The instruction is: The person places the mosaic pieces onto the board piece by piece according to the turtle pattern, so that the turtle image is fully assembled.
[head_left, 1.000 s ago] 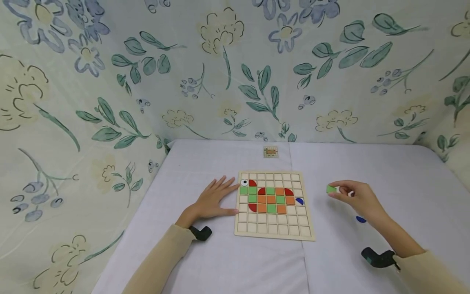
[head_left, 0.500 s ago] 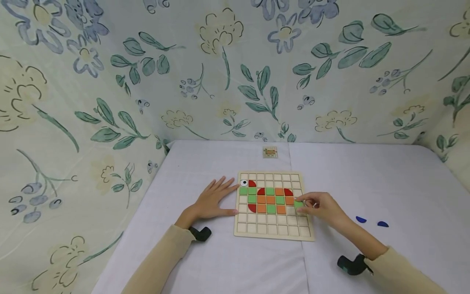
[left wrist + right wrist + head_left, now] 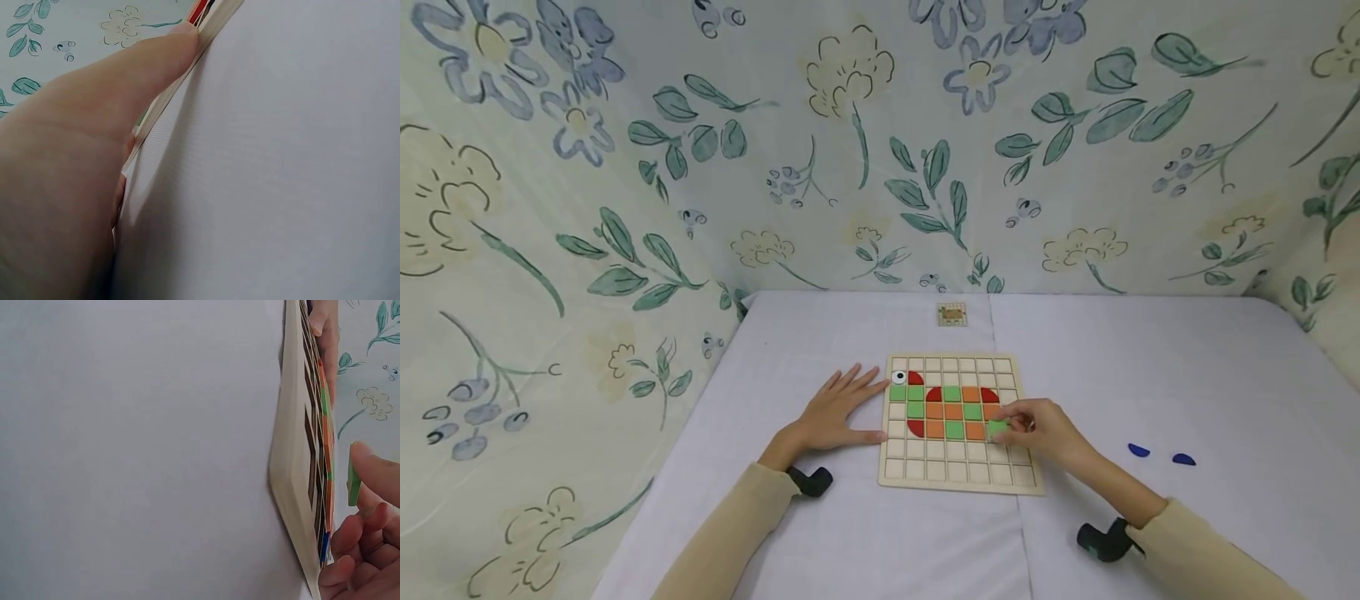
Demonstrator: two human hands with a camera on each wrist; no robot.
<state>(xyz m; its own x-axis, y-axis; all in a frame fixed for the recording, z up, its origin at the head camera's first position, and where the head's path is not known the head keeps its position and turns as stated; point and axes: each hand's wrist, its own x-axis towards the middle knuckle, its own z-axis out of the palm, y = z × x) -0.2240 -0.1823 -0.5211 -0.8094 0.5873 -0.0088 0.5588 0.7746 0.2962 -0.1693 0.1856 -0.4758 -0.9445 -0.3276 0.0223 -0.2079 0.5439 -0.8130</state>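
My right hand [image 3: 1043,432] pinches a green square tile [image 3: 997,427] between thumb and fingers, over the right side of a wooden grid board [image 3: 951,475]. In the right wrist view the green tile [image 3: 354,475] stands a little above the board's surface. My left hand [image 3: 831,414] lies with spread fingers on the cloth, its thumb and fingertips at the board's left edge. The left wrist view shows its thumb [image 3: 144,69] against that edge. Red, orange and green tiles and a round eye tile [image 3: 899,377] fill part of the grid. A blue piece [image 3: 324,547] is partly hidden by the right fingers.
Two blue half-round pieces [image 3: 1138,450] lie on the white cloth right of the board. A small picture card [image 3: 952,314] lies behind the board. Floral fabric [image 3: 850,167] hangs at the back and sides.
My right hand has carried the green tile left from beside the board to above its grid, lately shifting slightly further left. My left hand has stayed at the board's edge.
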